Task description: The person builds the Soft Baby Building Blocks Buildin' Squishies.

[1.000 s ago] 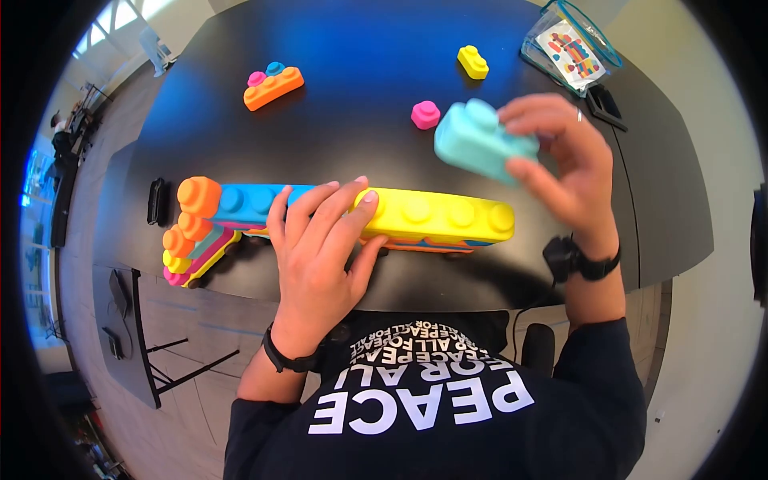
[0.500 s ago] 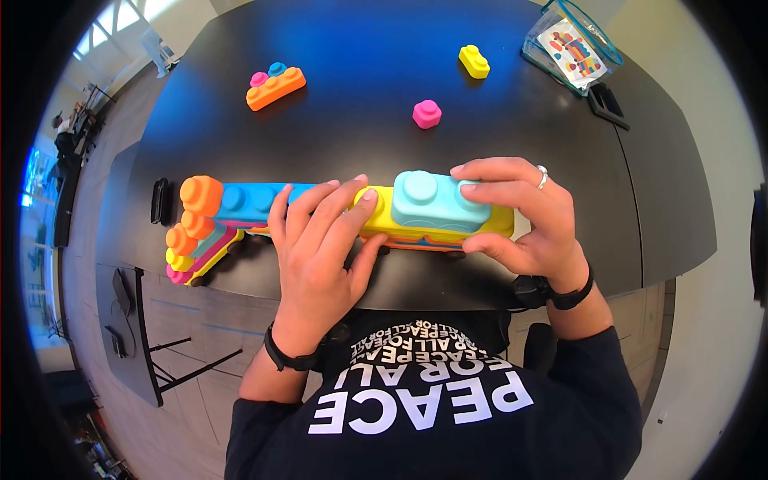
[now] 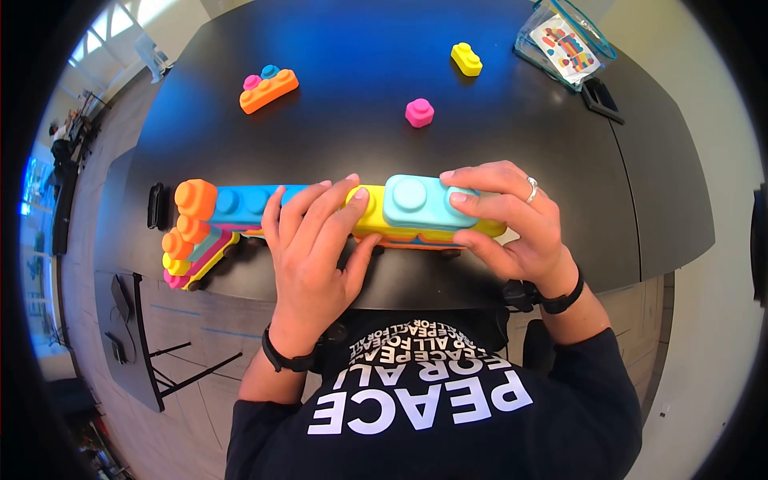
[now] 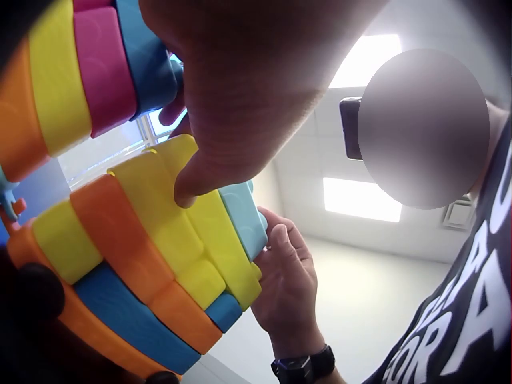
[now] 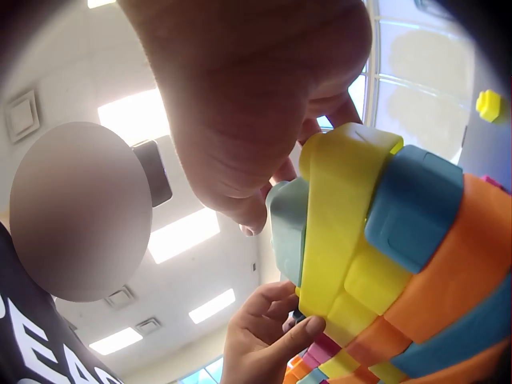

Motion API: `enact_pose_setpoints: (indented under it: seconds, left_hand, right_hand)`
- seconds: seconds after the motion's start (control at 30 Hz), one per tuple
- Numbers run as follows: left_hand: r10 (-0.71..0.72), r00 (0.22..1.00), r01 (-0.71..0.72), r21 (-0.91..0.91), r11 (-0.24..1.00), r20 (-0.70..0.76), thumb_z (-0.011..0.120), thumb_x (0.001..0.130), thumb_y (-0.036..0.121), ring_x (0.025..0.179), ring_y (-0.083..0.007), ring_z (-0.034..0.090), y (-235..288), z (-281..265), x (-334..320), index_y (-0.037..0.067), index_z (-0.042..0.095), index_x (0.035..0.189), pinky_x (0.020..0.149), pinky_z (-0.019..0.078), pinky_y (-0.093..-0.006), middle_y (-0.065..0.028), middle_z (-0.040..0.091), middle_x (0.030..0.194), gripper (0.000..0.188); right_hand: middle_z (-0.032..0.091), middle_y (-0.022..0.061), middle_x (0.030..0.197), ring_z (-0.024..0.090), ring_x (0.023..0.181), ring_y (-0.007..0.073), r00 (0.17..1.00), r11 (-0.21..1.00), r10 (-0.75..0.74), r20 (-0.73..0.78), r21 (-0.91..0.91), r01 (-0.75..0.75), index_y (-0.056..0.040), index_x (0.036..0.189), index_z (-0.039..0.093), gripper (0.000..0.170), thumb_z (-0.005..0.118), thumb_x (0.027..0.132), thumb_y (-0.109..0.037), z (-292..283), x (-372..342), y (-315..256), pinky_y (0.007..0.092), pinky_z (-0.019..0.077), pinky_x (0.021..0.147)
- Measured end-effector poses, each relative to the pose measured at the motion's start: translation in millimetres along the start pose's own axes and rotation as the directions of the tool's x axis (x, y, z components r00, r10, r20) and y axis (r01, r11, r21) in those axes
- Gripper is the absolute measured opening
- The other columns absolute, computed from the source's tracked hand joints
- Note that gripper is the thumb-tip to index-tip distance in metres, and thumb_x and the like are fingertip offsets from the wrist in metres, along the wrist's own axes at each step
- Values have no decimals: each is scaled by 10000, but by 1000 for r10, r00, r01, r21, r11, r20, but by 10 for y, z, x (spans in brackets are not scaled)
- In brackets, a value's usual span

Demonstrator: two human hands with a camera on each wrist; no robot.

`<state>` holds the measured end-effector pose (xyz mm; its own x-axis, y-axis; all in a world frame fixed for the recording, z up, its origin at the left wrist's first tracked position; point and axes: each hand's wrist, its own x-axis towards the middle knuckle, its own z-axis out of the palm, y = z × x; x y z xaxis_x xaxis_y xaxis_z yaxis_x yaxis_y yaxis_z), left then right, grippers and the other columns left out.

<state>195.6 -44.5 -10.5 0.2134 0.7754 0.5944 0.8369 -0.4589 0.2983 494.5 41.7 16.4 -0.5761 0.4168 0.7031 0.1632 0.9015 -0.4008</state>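
A wheeled row of stacked toy building blocks stands along the table's near side, with a blue block (image 3: 240, 202) on top at left and a long yellow block (image 3: 368, 210) at right. My left hand (image 3: 310, 252) grips the row near its middle, fingers over the top and thumb on the yellow block's near side. On the yellow block lies a light-blue block (image 3: 410, 198), two studs up. My right hand (image 3: 524, 224) holds its right end, fingertips on top and thumb low on the near side. In the right wrist view the light-blue block (image 5: 288, 224) sits against the yellow one.
Orange blocks (image 3: 194, 200) step down at the row's left end. Farther back lie an orange block (image 3: 270, 92) with small pink and blue ones, a pink block (image 3: 419, 113) and a yellow block (image 3: 466, 60). A clear bag (image 3: 528, 48) with a picture card stands back right.
My right hand has brought the light-blue block down and left from above the table onto the yellow block. The left hand keeps its grip on the row.
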Motion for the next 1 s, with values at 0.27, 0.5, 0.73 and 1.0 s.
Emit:
enact_pose_setpoints:
  seconds: [0.27,0.5,0.73,1.0]
  left_hand:
    - [19,999,-20,15,1000,48,993,875,178,1530,-413,622,317,-236,188,84,661,1595,1357,348,-654,-133,676,1681,798]
    - [159,987,-155,-137,978,19,893,938,68,1419,-396,711,368,71,462,46,760,1470,1288,493,-620,-130,773,1526,549]
    - [128,992,-123,-212,970,8,865,949,24,1372,-397,747,368,41,468,29,781,1409,1252,535,-610,-130,807,1449,467]
    - [91,995,-96,-309,946,-31,874,919,-26,1357,-438,744,384,89,463,1,771,1395,1149,609,-537,-154,800,1439,488]
  right_hand:
    - [840,179,1332,810,1092,359,998,1000,13,-58,11,-12,-44,1244,815,334,958,950,-113,89,20,0,453,653,939]
    - [831,181,1360,801,1113,353,999,998,22,-23,53,-21,-33,1291,825,348,935,993,-176,73,42,30,434,645,955]
    - [740,159,1583,762,1282,277,914,871,404,26,296,-393,-58,1457,790,396,841,1086,-188,-204,157,709,417,632,1062]
    - [643,163,1703,680,1448,390,931,940,307,200,-215,-264,-131,1618,685,662,876,989,-51,473,107,2008,504,524,1284]
